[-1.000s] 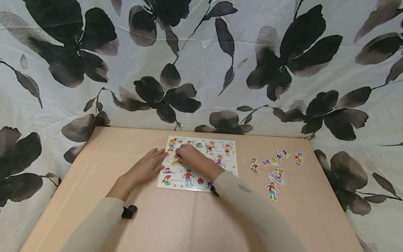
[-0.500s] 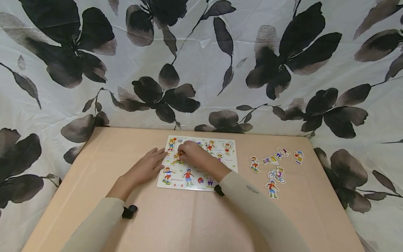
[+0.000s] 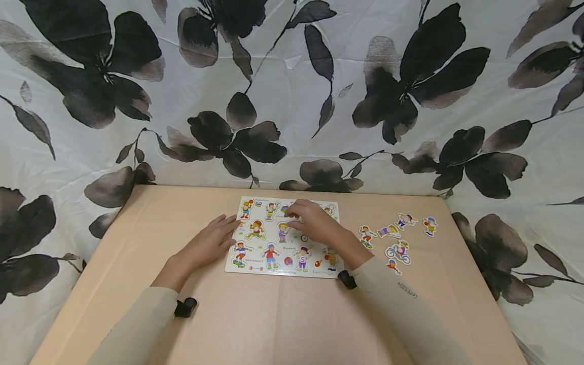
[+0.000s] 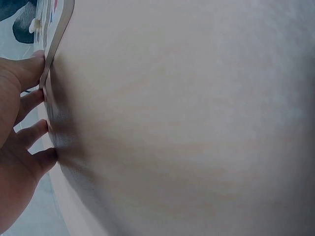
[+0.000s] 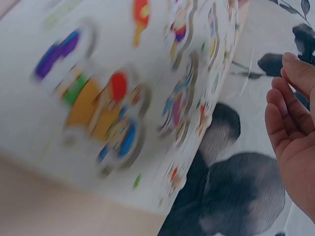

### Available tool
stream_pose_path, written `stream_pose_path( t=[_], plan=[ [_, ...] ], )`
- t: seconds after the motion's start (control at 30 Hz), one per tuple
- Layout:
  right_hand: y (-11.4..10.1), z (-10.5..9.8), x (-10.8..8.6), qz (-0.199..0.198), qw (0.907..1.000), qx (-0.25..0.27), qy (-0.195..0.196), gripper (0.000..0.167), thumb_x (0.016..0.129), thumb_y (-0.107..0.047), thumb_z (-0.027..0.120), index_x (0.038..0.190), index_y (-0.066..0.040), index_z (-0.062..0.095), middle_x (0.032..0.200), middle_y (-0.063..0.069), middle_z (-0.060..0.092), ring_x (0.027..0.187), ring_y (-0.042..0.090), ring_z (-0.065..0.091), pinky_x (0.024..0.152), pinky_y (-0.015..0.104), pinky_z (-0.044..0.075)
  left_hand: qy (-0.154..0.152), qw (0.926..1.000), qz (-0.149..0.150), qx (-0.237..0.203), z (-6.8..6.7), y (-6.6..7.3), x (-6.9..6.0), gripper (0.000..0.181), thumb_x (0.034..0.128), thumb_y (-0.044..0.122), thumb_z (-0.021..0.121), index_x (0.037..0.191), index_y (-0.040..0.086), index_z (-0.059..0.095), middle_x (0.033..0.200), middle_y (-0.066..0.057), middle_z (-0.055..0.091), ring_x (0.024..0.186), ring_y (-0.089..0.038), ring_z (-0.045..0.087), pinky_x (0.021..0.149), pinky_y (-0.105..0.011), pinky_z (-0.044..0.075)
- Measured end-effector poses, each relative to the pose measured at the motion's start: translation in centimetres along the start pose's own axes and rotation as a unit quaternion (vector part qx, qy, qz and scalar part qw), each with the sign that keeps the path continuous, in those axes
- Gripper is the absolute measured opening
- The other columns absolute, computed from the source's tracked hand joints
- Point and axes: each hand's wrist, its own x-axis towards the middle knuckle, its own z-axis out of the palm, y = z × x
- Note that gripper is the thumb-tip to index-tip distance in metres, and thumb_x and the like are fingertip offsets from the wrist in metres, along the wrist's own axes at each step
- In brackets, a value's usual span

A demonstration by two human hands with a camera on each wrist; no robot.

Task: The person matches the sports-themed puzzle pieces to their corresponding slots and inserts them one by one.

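Note:
The white picture board (image 3: 262, 261) with cartoon children lies flat at the table's back middle. At its left edge rests my left hand (image 3: 207, 243), fingers extended; in the left wrist view the fingers of that hand (image 4: 22, 118) touch the board's edge and the table. Over the board's upper right part hovers my right hand (image 3: 317, 223), fingers loosely bent with nothing seen in them. The right wrist view shows this hand (image 5: 295, 128) off the board's surface (image 5: 29, 123), which is partly blurred. Some board pictures are hidden under the right hand.
Right of the board, several loose cut-out figures lie on the table (image 3: 246, 324), among them a cyclist (image 3: 398, 252) and a blue-capped figure (image 3: 430, 226). My right sleeve (image 3: 410, 304) partly covers the lowest one. A floral cloth (image 3: 292, 121) hangs behind.
My right hand has moved right and lifted off the upper left of the board, uncovering figures there. The left hand stays at the board's edge.

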Motion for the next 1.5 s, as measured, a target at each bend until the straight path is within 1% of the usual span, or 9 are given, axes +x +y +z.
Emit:
stream_pose_path(
  t=[0.23, 0.53, 0.73, 0.8, 0.97, 1.07, 1.23, 1.37, 1.5],
  plan=[
    [2.2, -1.4, -2.9, 0.03, 0.9992, 0.014, 0.024, 0.025, 0.096, -0.019, 0.075, 0.119, -0.011, 0.074, 0.114, 0.002, 0.068, 0.105, 0.02, 0.066, 0.095, 0.036, 0.059, 0.004, 1.0, 0.007, -0.001, 0.0, -0.2, -0.1, 0.056, 0.1019, 0.018, 0.065, 0.152, 0.001, 0.049, 0.162, -0.021, 0.04, 0.152, -0.051, 0.029, 0.124, -0.062, 0.027],
    [6.7, -3.1, -7.1, 0.078, 0.9942, 0.039, 0.063, 0.022, 0.095, -0.015, 0.075, 0.116, -0.007, 0.075, 0.11, 0.004, 0.069, 0.101, 0.022, 0.066, 0.087, 0.041, 0.06, -0.009, 0.9998, -0.01, -0.014, 0.0, -0.1, -0.2, 0.058, 0.1023, 0.022, 0.065, 0.154, 0.004, 0.047, 0.165, -0.017, 0.038, 0.154, -0.047, 0.026, 0.125, -0.062, 0.026],
    [10.3, -4.1, -10.4, 0.143, 0.9878, 0.013, 0.061, 0.024, 0.097, -0.018, 0.073, 0.118, -0.007, 0.074, 0.11, 0.006, 0.069, 0.098, 0.023, 0.065, 0.086, 0.042, 0.06, -0.011, 0.9998, -0.013, -0.01, 0.1, -0.1, -0.1, 0.059, 0.1022, 0.024, 0.065, 0.154, 0.004, 0.047, 0.165, -0.017, 0.037, 0.155, -0.047, 0.025, 0.125, -0.062, 0.026],
    [11.5, -4.4, -11.7, 0.155, 0.9862, 0.006, 0.058, 0.024, 0.097, -0.017, 0.073, 0.118, -0.005, 0.073, 0.108, 0.007, 0.069, 0.096, 0.023, 0.064, 0.084, 0.042, 0.06, -0.011, 0.9998, -0.014, -0.012, 0.2, -0.1, -0.1, 0.058, 0.1024, 0.024, 0.065, 0.154, 0.005, 0.047, 0.165, -0.017, 0.037, 0.155, -0.047, 0.025, 0.125, -0.062, 0.026],
    [14.2, -4.5, -14.1, 0.17, 0.9817, -0.016, 0.085, 0.02, 0.096, -0.014, 0.073, 0.113, -0.003, 0.073, 0.099, 0.009, 0.067, 0.088, 0.022, 0.061, 0.078, 0.04, 0.056, -0.01, 0.9998, -0.015, -0.012, 0.3, 0.0, -0.2, 0.058, 0.1024, 0.024, 0.065, 0.154, 0.005, 0.047, 0.165, -0.016, 0.038, 0.155, -0.047, 0.025, 0.125, -0.062, 0.026],
    [15.3, -4.4, -15.0, 0.187, 0.9776, -0.027, 0.093, 0.021, 0.096, -0.015, 0.074, 0.113, -0.002, 0.072, 0.097, 0.01, 0.065, 0.087, 0.022, 0.06, 0.077, 0.039, 0.055, -0.008, 0.9998, -0.017, -0.009, 0.2, 0.0, -0.3, 0.059, 0.1019, 0.024, 0.066, 0.154, 0.005, 0.048, 0.165, -0.016, 0.038, 0.155, -0.047, 0.025, 0.125, -0.062, 0.027],
    [15.9, -4.3, -16.1, 0.219, 0.9708, -0.035, 0.091, 0.025, 0.095, -0.019, 0.076, 0.114, -0.003, 0.071, 0.098, 0.01, 0.064, 0.088, 0.024, 0.059, 0.078, 0.039, 0.055, -0.008, 0.9998, -0.017, -0.005, 0.2, 0.0, -0.3, 0.059, 0.1022, 0.026, 0.066, 0.154, 0.004, 0.047, 0.165, -0.016, 0.038, 0.155, -0.046, 0.025, 0.125, -0.062, 0.027],
    [16.2, -4.4, -16.2, 0.24, 0.9663, -0.041, 0.082, 0.026, 0.096, -0.023, 0.076, 0.113, -0.003, 0.071, 0.097, 0.01, 0.064, 0.088, 0.025, 0.057, 0.076, 0.037, 0.054, -0.007, 0.9998, -0.017, -0.006, 0.2, 0.0, -0.3, 0.059, 0.1022, 0.025, 0.066, 0.154, 0.004, 0.047, 0.165, -0.016, 0.038, 0.155, -0.047, 0.025, 0.125, -0.062, 0.027],
    [16.6, -4.2, -16.1, 0.262, 0.9621, -0.044, 0.062, 0.026, 0.096, -0.024, 0.075, 0.112, -0.003, 0.07, 0.095, 0.01, 0.063, 0.088, 0.026, 0.055, 0.074, 0.034, 0.052, -0.008, 0.9999, -0.014, -0.006, 0.2, 0.0, -0.3, 0.058, 0.1022, 0.024, 0.066, 0.154, 0.005, 0.047, 0.165, -0.017, 0.038, 0.154, -0.047, 0.026, 0.125, -0.062, 0.027]
  ],
)
